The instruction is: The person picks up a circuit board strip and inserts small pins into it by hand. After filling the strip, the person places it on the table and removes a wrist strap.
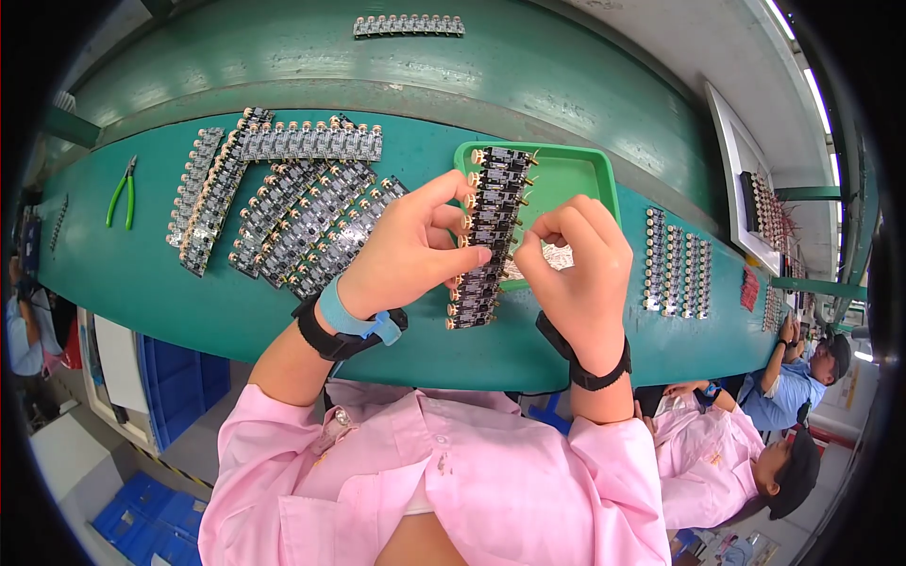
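Observation:
My left hand (415, 241) grips a long black circuit board strip (497, 212) by its left edge and middle, holding it upright above the table. Round tan parts line the strip's left side, and small brass-coloured pins stick out on the right. Close to those pins, my right hand (580, 264) is closed with thumb and forefinger pinched together; anything between the fingertips is too small to make out. Behind the strip lies a green tray (607, 174), partly hidden by it and by my right hand. Small pale pieces (557, 258) are in the tray.
Several similar board strips (311, 143) lie stacked at the left, with green-handled pliers (122, 196) beyond them. More strips (675, 264) stand in rows at the right. One strip (409, 25) rests on the far shelf. Co-workers (717, 453) sit at the right.

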The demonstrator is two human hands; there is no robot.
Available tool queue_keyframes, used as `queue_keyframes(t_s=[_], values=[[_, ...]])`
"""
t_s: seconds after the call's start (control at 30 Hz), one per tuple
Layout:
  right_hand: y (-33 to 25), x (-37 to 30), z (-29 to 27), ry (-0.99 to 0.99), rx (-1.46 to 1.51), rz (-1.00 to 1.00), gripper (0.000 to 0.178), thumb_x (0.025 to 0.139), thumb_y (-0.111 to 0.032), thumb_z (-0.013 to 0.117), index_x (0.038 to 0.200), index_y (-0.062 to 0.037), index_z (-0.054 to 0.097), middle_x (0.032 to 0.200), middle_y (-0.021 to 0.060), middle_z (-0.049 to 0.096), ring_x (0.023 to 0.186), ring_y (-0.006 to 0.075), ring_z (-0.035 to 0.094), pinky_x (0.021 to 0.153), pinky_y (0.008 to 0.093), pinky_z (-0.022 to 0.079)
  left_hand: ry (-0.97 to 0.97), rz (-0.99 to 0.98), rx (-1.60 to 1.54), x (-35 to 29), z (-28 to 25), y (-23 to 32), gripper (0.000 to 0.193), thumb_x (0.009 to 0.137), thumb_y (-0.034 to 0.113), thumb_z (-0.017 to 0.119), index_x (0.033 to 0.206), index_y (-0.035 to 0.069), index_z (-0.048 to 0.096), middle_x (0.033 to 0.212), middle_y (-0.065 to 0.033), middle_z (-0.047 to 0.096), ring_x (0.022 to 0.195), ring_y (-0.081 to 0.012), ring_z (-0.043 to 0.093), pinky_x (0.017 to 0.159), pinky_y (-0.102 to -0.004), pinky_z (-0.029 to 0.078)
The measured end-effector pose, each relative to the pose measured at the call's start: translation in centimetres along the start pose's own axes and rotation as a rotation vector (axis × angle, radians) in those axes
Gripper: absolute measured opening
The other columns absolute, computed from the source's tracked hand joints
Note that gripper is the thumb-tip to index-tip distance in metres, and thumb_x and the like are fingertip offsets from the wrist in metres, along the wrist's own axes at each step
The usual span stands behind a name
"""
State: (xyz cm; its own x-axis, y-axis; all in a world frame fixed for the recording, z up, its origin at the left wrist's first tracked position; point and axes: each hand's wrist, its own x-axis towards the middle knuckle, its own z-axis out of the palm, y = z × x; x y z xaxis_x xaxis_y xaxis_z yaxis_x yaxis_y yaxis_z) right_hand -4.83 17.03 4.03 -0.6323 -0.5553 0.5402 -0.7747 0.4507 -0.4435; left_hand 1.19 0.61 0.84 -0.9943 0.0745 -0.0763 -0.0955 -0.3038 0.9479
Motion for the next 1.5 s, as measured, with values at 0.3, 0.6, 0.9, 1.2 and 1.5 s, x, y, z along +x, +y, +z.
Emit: queue_keyframes(t_s=[0.3, 0.6, 0.9, 1.2, 1.5], values=[[0.0, 0.1, 0.0, -0.028, 0.037, 0.037, 0.012, 0.066, 0.007, 0.060, 0.071, 0.0009, 0.051, 0.067, 0.0075, 0.049, 0.059, 0.0169, 0.050, 0.055, 0.0255, 0.041, -0.005, -0.012, -0.013, 0.0, -0.1, 0.2, 0.032, 0.075, -0.004, 0.061, 0.102, 0.003, 0.044, 0.081, -0.0073, 0.062, 0.062, -0.0066, 0.058, 0.049, -0.0198, 0.045], [0.1, 0.3, 0.0, -0.087, 0.228, 0.175, 0.007, 0.073, 0.006, 0.057, 0.074, 0.0020, 0.052, 0.070, 0.0071, 0.051, 0.061, 0.0149, 0.050, 0.056, 0.0241, 0.041, -0.071, -0.051, -0.044, 0.0, -0.3, 0.4, 0.037, 0.076, 0.002, 0.064, 0.105, 0.004, 0.041, 0.088, -0.0089, 0.062, 0.070, -0.0106, 0.061, 0.051, -0.0208, 0.048], [0.3, -0.2, 0.4, -0.085, 0.397, 0.334, 0.005, 0.077, 0.003, 0.059, 0.080, 0.0038, 0.055, 0.074, 0.0048, 0.053, 0.065, 0.0097, 0.050, 0.060, 0.0208, 0.041, -0.064, -0.068, -0.025, 0.1, -0.4, 0.2, 0.038, 0.076, 0.003, 0.064, 0.106, 0.004, 0.041, 0.087, -0.0085, 0.062, 0.070, -0.0106, 0.061, 0.051, -0.0211, 0.048], [3.4, -0.8, -0.1, -0.215, 0.206, 0.280, 0.011, 0.072, 0.003, 0.060, 0.083, 0.0007, 0.059, 0.076, 0.0061, 0.055, 0.067, 0.0137, 0.054, 0.062, 0.0239, 0.042, 0.042, -0.007, -0.047, 0.2, -0.8, 0.3, 0.032, 0.076, 0.000, 0.063, 0.100, 0.004, 0.043, 0.081, -0.0069, 0.062, 0.058, -0.0075, 0.057, 0.046, -0.0205, 0.046], [5.4, 1.7, -0.7, -0.432, -0.026, 0.154, 0.014, 0.071, -0.001, 0.060, 0.085, -0.0012, 0.060, 0.078, 0.0099, 0.057, 0.072, 0.0205, 0.058, 0.063, 0.0299, 0.045, 0.102, 0.020, -0.083, 0.3, -1.3, 0.5, 0.031, 0.076, 0.001, 0.063, 0.100, 0.004, 0.043, 0.081, -0.0073, 0.062, 0.058, -0.0088, 0.057, 0.046, -0.0209, 0.047]])
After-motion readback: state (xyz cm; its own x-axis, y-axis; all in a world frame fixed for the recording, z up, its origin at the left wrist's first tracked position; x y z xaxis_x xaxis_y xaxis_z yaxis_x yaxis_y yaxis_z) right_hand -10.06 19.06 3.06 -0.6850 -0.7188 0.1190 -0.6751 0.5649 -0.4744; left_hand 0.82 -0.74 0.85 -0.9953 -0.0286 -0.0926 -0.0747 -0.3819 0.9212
